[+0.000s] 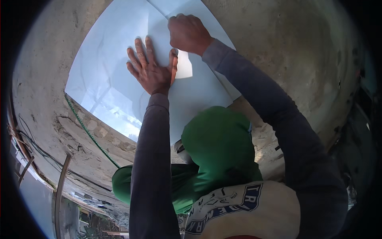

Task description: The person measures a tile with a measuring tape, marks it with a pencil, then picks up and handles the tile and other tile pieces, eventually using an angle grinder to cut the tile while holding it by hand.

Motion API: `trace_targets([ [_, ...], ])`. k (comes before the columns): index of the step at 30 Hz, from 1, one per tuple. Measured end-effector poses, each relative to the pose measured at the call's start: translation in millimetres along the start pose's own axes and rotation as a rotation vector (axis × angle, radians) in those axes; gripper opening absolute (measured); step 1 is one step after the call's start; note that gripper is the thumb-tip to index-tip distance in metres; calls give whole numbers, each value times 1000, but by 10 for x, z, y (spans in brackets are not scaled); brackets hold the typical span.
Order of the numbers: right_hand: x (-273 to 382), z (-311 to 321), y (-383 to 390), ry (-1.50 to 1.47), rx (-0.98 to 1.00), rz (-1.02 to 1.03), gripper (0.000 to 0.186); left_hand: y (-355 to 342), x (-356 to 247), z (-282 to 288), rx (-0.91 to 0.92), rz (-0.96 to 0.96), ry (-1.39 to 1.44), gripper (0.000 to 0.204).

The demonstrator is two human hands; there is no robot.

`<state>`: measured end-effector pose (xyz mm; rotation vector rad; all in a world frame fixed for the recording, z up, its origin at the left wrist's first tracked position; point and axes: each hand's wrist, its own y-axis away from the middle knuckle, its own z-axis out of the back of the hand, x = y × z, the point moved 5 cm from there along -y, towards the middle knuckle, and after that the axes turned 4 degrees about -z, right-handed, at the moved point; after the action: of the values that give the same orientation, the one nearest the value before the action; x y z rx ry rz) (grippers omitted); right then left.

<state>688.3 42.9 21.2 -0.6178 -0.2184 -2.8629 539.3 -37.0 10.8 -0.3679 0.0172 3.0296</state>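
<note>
Glossy white sheet (187,89): lies on bare concrete (274,36) beyond our sleeved forearms (153,159); wall or floor, we cannot tell. Nearest, a co-worker's green hood (219,139) sits between our arms and overlaps the sheet's lower edge. Inward room is tight there; we judge outward movement safer. Next, our left hand (154,73): palm down, fingers splayed, grasping nothing, laid on the sheet. Good practice, we think, is even pressure through the whole palm, so the surface neither slides nor buckles. Farther up, our right hand (189,34) is clenched over the line (220,79) where the sheet meets a narrower panel (211,22); whether the fist holds anything, we cannot tell. Any work along that line calls for short, controlled movement, with the left palm bracing close by. Edges: the lower left corner has no hand on it; a green rope (89,133) runs from near it to the co-worker's green sleeve (123,183). Bare concrete leaves room left and right; the top edge runs out of view. Farthest, lower left: a brown bar (61,195).
</note>
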Motion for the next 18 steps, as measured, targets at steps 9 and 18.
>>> trace_targets([
  [9,-685,756,5429,-20,643,-670,7,76,-149,-36,-28,-39,-83,87],
  [18,-831,89,4989,-309,5,-823,18,-836,186,-21,-173,-19,58,90],
])
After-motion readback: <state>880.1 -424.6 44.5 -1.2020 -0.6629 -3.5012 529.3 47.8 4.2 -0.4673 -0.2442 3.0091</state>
